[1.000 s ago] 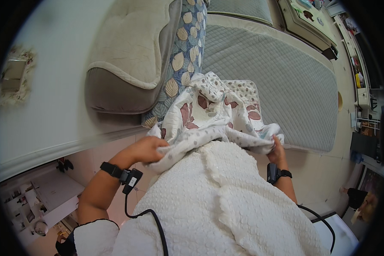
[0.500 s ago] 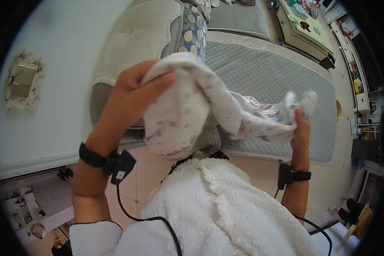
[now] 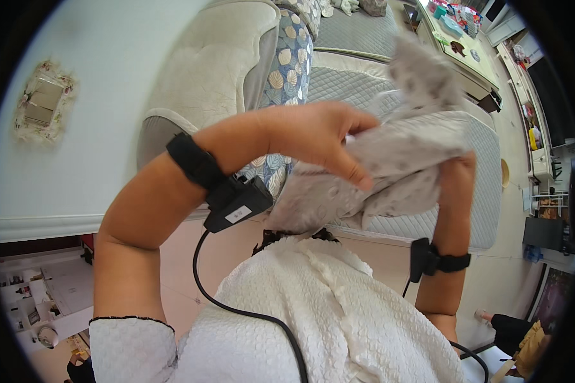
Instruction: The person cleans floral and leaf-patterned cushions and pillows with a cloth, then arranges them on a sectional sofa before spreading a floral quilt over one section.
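A soft, light grey cloth (image 3: 402, 143) with a faint spotted pattern is bunched up in front of me, above the grey seat. My right hand (image 3: 458, 169) grips its right side from below, the fingers partly hidden in the folds. One end of the cloth flares upward beyond that hand, smeared by motion, while another part hangs down to the left, over my lap. My left hand (image 3: 322, 137) reaches across to the cloth's left side, thumb and fingers apart against the fabric. Whether the cloth is a garment I cannot tell.
A grey quilted sofa seat (image 3: 354, 80) lies ahead, with a cream backrest (image 3: 214, 54) and a blue leaf-patterned cushion (image 3: 289, 64) at its left. Farther right stands a cream table (image 3: 469, 54) with things on it. Black wristbands with cables (image 3: 236, 313) are on both forearms.
My left hand has moved right and its grip has loosened. The cloth has been gathered to the right, one end flicked upward; its greyer side now shows. The right hand keeps hold.
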A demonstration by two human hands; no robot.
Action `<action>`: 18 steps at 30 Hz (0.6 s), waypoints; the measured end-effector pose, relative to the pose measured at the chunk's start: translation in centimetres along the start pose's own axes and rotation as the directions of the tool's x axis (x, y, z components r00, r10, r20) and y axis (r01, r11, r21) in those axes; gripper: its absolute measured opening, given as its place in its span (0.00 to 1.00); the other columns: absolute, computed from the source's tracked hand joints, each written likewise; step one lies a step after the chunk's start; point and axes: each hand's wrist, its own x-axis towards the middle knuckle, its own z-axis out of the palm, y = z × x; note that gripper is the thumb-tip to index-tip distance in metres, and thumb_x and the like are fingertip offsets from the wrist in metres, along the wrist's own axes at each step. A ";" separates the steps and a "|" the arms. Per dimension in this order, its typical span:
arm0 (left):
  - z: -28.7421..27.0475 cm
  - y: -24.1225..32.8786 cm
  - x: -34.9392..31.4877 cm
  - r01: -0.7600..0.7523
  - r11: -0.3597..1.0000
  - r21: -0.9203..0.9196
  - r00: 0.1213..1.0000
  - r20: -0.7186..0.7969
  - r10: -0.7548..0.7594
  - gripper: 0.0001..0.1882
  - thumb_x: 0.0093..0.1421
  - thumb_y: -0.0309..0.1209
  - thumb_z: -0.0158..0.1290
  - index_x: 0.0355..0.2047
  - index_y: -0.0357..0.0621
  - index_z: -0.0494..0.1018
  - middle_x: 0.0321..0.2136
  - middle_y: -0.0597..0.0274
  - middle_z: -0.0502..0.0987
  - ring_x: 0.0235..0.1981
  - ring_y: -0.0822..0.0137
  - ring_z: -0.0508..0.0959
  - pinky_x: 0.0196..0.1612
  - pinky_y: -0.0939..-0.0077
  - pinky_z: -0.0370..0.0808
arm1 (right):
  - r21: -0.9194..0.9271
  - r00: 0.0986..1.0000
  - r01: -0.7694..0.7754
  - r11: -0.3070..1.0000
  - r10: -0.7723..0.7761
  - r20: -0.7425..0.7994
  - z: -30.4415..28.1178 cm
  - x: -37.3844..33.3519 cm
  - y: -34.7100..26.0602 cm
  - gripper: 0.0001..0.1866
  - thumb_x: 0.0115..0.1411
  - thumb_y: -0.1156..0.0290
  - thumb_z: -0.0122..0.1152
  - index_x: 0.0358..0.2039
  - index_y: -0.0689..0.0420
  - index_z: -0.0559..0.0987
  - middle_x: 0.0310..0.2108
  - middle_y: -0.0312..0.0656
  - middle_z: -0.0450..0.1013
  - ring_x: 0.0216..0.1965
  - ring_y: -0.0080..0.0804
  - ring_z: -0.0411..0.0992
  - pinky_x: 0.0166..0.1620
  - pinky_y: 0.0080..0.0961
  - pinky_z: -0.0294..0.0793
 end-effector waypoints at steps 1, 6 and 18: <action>0.8 -0.2 0.4 -0.004 0.998 0.055 0.999 0.036 0.002 0.28 0.44 0.31 0.62 0.47 0.42 0.68 0.32 0.68 0.73 0.33 0.75 0.71 0.36 0.85 0.67 | 0.123 0.998 0.002 0.992 0.005 -0.056 -0.6 -0.5 -2.4 0.11 0.57 0.74 0.47 0.34 0.66 0.76 0.33 0.44 0.74 0.36 0.31 0.73 0.40 0.24 0.72; 1.9 -1.4 0.5 -0.235 0.945 0.229 0.933 -0.219 0.285 0.24 0.45 0.24 0.54 0.47 0.45 0.68 0.38 0.65 0.72 0.38 0.74 0.70 0.39 0.82 0.66 | 0.162 0.925 0.036 0.986 0.029 -0.380 -6.0 -3.1 -4.3 0.11 0.56 0.73 0.49 0.35 0.66 0.75 0.33 0.45 0.74 0.35 0.30 0.72 0.37 0.26 0.72; 6.1 -0.3 3.8 -0.217 0.974 -0.071 0.853 0.471 0.225 0.23 0.42 0.12 0.39 0.37 0.43 0.74 0.31 0.59 0.67 0.32 0.64 0.69 0.39 0.73 0.67 | -0.140 0.483 -0.149 0.979 -0.051 -0.874 -22.1 -21.7 -5.1 0.12 0.55 0.72 0.51 0.36 0.66 0.75 0.33 0.45 0.74 0.34 0.29 0.72 0.37 0.25 0.72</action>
